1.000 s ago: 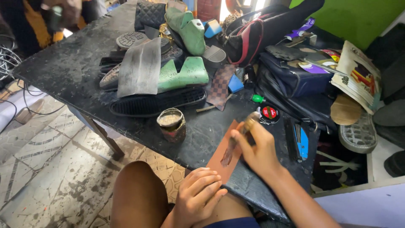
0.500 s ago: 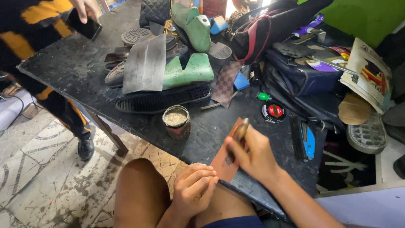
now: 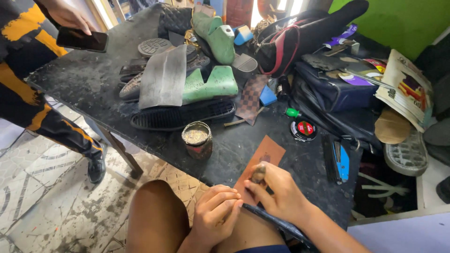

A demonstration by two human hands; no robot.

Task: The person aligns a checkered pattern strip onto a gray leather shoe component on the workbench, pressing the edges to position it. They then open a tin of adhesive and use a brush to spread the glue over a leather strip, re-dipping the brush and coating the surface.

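Lying under the fingers (image 3: 255,187): brown leather piece (image 3: 262,157)

Green wall (image 3: 403,18) (patterned tiled floor (image 3: 42,187))

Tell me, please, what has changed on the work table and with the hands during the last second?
The right hand drew its small tool back along the brown leather piece, toward the body. A bystander with a phone came up at the table's far left corner. The left hand stayed at the leather's near end; the glue tin did not move.
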